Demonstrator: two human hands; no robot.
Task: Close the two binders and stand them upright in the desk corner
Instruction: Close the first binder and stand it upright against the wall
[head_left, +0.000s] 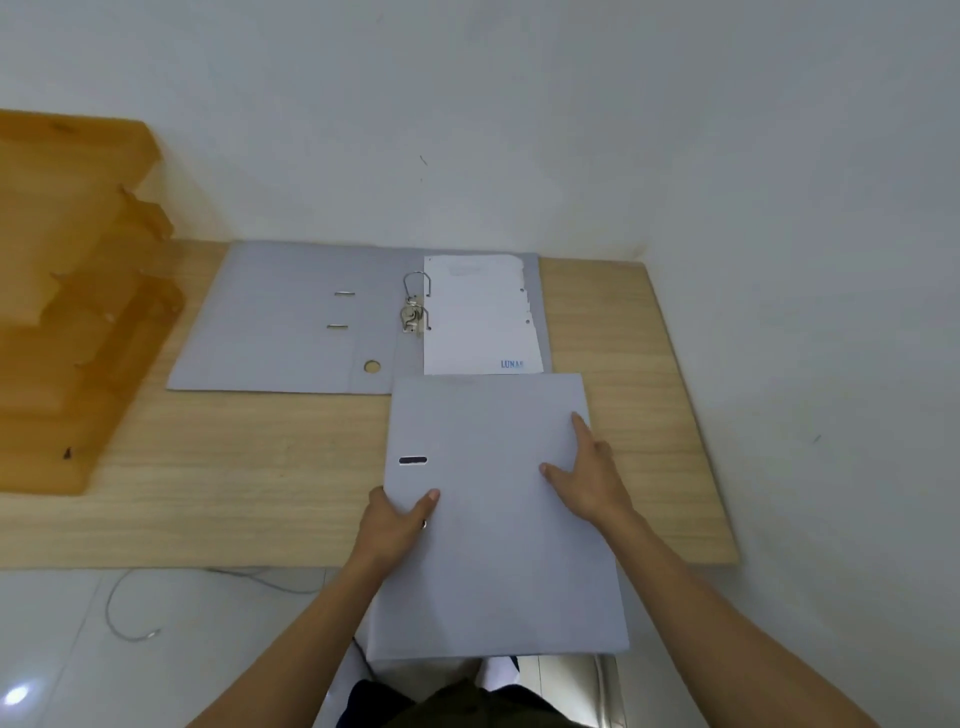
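Observation:
A grey binder (488, 545) is shut and raised over the desk's front edge, cover facing me. My left hand (397, 522) grips its left spine edge, thumb on the cover. My right hand (589, 473) lies flat on the cover with fingers spread. Behind it a second grey binder (291, 322) lies open flat against the wall, its metal ring clip (415, 309) standing up and white sheets (475, 317) on its right half.
The wooden desk (234, 467) meets white walls at the back and at the right, forming a corner (641, 254) at the back right. An orange tiered paper tray (67, 312) fills the left side. A cable (124, 608) trails on the tiled floor below.

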